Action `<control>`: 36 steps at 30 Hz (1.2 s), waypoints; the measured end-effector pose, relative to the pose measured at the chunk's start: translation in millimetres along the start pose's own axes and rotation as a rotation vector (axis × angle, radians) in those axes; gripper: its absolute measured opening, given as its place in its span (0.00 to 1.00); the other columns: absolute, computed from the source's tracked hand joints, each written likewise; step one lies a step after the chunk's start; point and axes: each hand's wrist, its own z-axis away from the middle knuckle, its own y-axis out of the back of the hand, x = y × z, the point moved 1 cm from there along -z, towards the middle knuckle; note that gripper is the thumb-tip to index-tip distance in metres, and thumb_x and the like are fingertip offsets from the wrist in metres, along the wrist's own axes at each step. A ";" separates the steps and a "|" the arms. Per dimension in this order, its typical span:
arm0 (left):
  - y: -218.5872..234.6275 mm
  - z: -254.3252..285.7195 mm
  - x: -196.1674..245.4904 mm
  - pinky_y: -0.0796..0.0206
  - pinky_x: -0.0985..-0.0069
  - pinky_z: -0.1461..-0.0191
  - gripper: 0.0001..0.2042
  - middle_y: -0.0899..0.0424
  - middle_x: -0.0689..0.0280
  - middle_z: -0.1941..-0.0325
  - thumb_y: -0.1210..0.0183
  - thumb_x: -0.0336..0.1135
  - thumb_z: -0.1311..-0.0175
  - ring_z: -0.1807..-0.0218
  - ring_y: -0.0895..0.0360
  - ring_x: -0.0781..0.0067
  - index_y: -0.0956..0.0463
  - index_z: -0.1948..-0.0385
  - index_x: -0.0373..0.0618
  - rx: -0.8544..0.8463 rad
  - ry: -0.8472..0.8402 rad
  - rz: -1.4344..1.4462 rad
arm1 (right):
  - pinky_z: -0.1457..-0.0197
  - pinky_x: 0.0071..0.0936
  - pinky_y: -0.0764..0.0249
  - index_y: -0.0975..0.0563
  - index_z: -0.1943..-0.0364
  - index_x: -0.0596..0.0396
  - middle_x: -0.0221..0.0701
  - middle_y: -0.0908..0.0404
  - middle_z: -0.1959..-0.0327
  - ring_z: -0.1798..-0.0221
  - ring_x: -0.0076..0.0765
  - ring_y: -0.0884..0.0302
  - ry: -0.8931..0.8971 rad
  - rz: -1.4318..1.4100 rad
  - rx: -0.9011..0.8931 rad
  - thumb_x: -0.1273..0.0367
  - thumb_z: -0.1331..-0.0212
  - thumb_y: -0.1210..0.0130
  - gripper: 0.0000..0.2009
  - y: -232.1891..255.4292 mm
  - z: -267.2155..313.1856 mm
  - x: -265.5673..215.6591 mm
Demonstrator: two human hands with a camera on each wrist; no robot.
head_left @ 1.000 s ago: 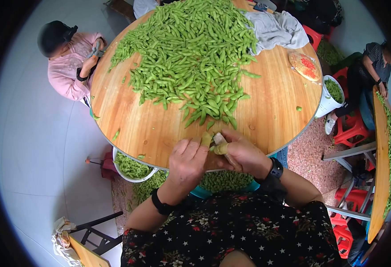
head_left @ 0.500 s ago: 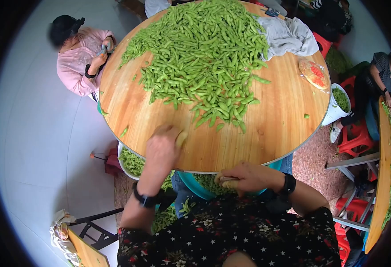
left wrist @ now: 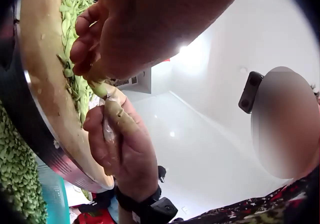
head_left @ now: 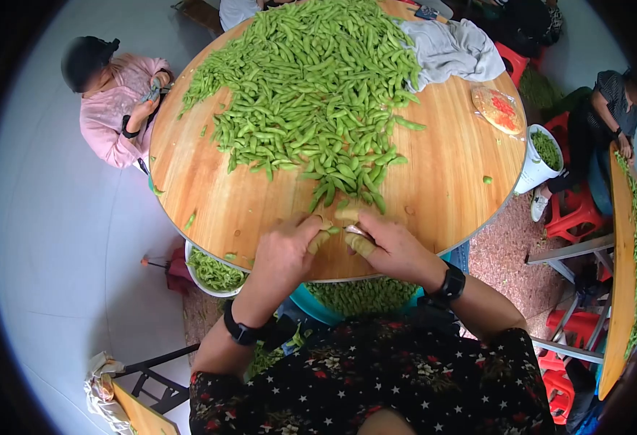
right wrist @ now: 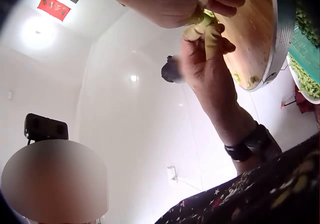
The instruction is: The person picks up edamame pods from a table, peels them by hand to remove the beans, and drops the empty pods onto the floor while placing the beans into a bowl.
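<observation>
Both hands meet over the near edge of the round wooden table (head_left: 449,174), just below the heap of green pods (head_left: 318,87). The left hand (head_left: 284,250) pinches a green pod (head_left: 333,230) between thumb and finger; in the left wrist view the pod (left wrist: 99,90) lies between the two hands. Close on its right, the right hand (head_left: 391,246) has its fingers curled round a small pale tool (head_left: 356,230), seen as a whitish piece (left wrist: 108,124) in the left wrist view. Yellowish covers wrap the thumbs and fingertips of both hands.
Below the table edge are a teal basin (head_left: 311,304) of shelled beans and a white bucket (head_left: 217,291) of pods. A grey cloth (head_left: 452,51) and a wrapped round item (head_left: 496,109) lie at the table's right. A person in pink (head_left: 119,109) sits at the left.
Half a second ago the hands were apart, the left over the table's left part and the right at the edge above the basin. They have come together, with a pod now in the left fingers.
</observation>
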 end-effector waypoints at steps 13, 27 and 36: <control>5.3 5.9 12.3 0.34 0.63 0.66 0.04 0.25 0.52 0.73 0.41 0.26 0.43 0.69 0.26 0.47 0.27 0.71 0.35 -0.038 0.044 0.128 | 0.62 0.46 0.28 0.30 0.53 0.59 0.50 0.23 0.71 0.66 0.60 0.24 0.113 0.197 -0.091 0.73 0.43 0.51 0.13 0.5 4.1 -9.5; 8.3 17.2 21.1 0.36 0.64 0.68 0.07 0.30 0.59 0.77 0.42 0.19 0.56 0.72 0.29 0.55 0.29 0.74 0.39 -0.052 -0.262 0.133 | 0.83 0.17 0.40 0.26 0.64 0.52 0.25 0.25 0.80 0.84 0.18 0.32 -0.547 -0.659 -0.559 0.61 0.31 0.53 0.11 19.5 5.1 -9.7; -3.1 10.2 27.0 0.39 0.69 0.66 0.08 0.33 0.65 0.77 0.40 0.26 0.58 0.72 0.30 0.65 0.28 0.74 0.44 0.124 -0.326 -0.175 | 0.87 0.15 0.44 0.26 0.63 0.54 0.29 0.26 0.82 0.89 0.17 0.38 -0.541 -0.935 -0.173 0.60 0.32 0.53 0.12 -7.7 12.1 -6.1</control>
